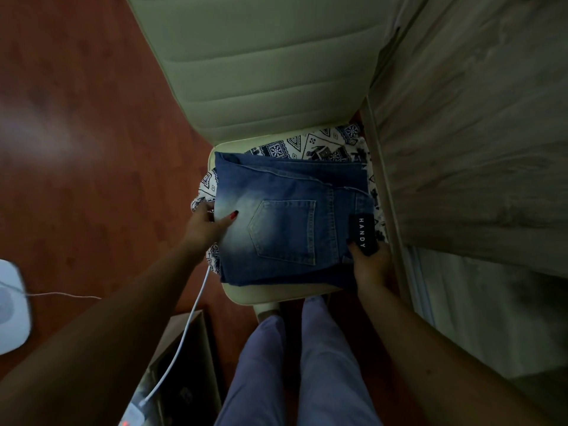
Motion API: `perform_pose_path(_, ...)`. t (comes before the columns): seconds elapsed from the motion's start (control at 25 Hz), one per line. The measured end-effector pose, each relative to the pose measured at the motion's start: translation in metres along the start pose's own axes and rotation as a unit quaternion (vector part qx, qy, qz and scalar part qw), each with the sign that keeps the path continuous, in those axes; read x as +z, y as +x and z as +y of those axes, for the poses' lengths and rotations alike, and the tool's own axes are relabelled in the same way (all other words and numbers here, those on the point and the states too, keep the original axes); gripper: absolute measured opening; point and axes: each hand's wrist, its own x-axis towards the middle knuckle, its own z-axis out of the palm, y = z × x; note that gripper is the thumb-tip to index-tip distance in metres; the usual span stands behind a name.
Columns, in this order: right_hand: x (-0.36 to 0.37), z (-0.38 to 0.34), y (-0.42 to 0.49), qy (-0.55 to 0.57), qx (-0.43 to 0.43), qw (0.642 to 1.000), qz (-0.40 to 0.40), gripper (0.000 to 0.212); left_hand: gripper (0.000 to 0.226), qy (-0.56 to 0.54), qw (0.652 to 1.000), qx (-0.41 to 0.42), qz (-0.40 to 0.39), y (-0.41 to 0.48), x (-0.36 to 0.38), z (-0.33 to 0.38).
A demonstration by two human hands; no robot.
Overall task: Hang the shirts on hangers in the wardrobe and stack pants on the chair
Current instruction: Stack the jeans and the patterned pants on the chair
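Left hand (204,224): gripped the left edge of the jeans, thumb on top, fingers tucked out of sight underneath.
Right hand (370,265): held the right edge the same way, thumb against the tag.
Chair (276,295): pale and padded, it stood straight ahead of the person, with its seat carrying the stack.
Jeans (285,210): folded, they lay flat on the seat between the two hands. The waistband was at the right, so the long axis ran left to right. Each hand was at one end, neither nearer. Letting go probably called for both hands to slide outward, away from each other.
Patterned pants (322,146): black and white, they lay under the jeans and showed at the far and left edges.
Tag (362,233): black and lettered, it sat at the waistband, touching the right thumb.
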Motion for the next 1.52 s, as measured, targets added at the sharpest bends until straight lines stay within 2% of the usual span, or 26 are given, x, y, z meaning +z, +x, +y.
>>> perform_pose_path(0.04, -0.003, -0.002, 0.005, -0.042, -0.04, 0.998, -0.006, 0.046, 0.015, 0.007, 1.0, 0.001, 0.002, 0.001, 0.0, 0.0)
perform_pose_path(0.12, -0.009, -0.017, 0.015, -0.031, -0.038, 0.997, -0.058, 0.055, 0.009, 0.008, 0.999, -0.025, -0.025, 0.003, 0.001, -0.001)
perform_pose_path(0.16, -0.011, -0.025, 0.021, -0.007, -0.013, 0.995, -0.101, 0.056, 0.011, 0.007, 0.998, -0.039, -0.044, 0.003, 0.001, -0.004)
perform_pose_path(0.24, -0.014, -0.038, 0.027, 0.007, 0.027, 0.982, -0.188, 0.045, 0.028, 0.007, 0.997, -0.048, -0.056, 0.006, 0.0, -0.006)
perform_pose_path(0.32, -0.015, -0.046, 0.034, -0.005, 0.066, 0.964, -0.258, 0.05, 0.04, -0.004, 0.997, -0.056, -0.051, 0.01, 0.0, -0.01)
perform_pose_path(0.4, -0.014, -0.052, 0.035, 0.021, 0.119, 0.942, -0.314, 0.06, 0.039, -0.02, 0.995, -0.081, -0.053, 0.011, 0.003, -0.01)
perform_pose_path(0.48, -0.013, -0.055, 0.034, 0.052, 0.153, 0.925, -0.344, 0.054, 0.026, -0.025, 0.992, -0.098, -0.071, 0.008, 0.006, -0.005)
perform_pose_path(0.6, -0.015, -0.057, 0.03, 0.062, 0.146, 0.925, -0.345, 0.046, 0.021, -0.056, 0.988, -0.119, -0.085, 0.004, 0.009, -0.002)
perform_pose_path(0.76, -0.023, -0.06, 0.019, 0.095, 0.135, 0.922, -0.35, 0.041, 0.045, -0.087, 0.984, -0.109, -0.108, 0.002, 0.007, -0.003)
perform_pose_path(0.92, -0.035, -0.08, -0.002, 0.096, 0.031, 0.921, -0.377, 0.034, 0.037, -0.106, 0.983, -0.098, -0.115, 0.004, 0.007, -0.006)
perform_pose_path(1.04, -0.06, -0.103, -0.016, 0.128, -0.019, 0.918, -0.376, 0.023, 0.031, -0.11, 0.988, -0.103, -0.038, 0.006, 0.01, -0.008)
perform_pose_path(1.16, -0.087, -0.124, -0.025, 0.168, -0.053, 0.907, -0.383, 0.022, 0.029, -0.024, 0.991, -0.073, 0.105, 0.02, 0.01, -0.017)
perform_pose_path(1.2, -0.095, -0.129, -0.027, 0.178, -0.063, 0.903, -0.386, 0.022, 0.041, 0.008, 0.986, -0.09, 0.138, 0.024, 0.008, -0.022)
perform_pose_path(1.28, -0.106, -0.134, -0.029, 0.188, -0.07, 0.901, -0.384, 0.024, 0.08, -0.004, 0.966, -0.203, 0.159, 0.023, 0.004, -0.027)
perform_pose_path(1.32, -0.109, -0.135, -0.03, 0.19, -0.069, 0.903, -0.38, 0.024, 0.097, -0.04, 0.955, -0.264, 0.13, 0.019, 0.004, -0.031)
perform_pose_path(1.36, -0.112, -0.133, -0.03, 0.189, -0.067, 0.905, -0.376, 0.024, 0.102, -0.069, 0.947, -0.302, 0.084, 0.017, 0.004, -0.037)
perform_pose_path(1.44, -0.113, -0.129, -0.032, 0.183, -0.066, 0.91, -0.365, 0.023, 0.083, -0.133, 0.93, -0.341, 0.027, 0.009, 0.002, -0.043)
perform_pose_path(1.52, -0.112, -0.124, -0.034, 0.193, -0.066, 0.911, -0.358, 0.023, 0.055, -0.221, 0.914, -0.335, 0.068, 0.004, -0.005, -0.054)
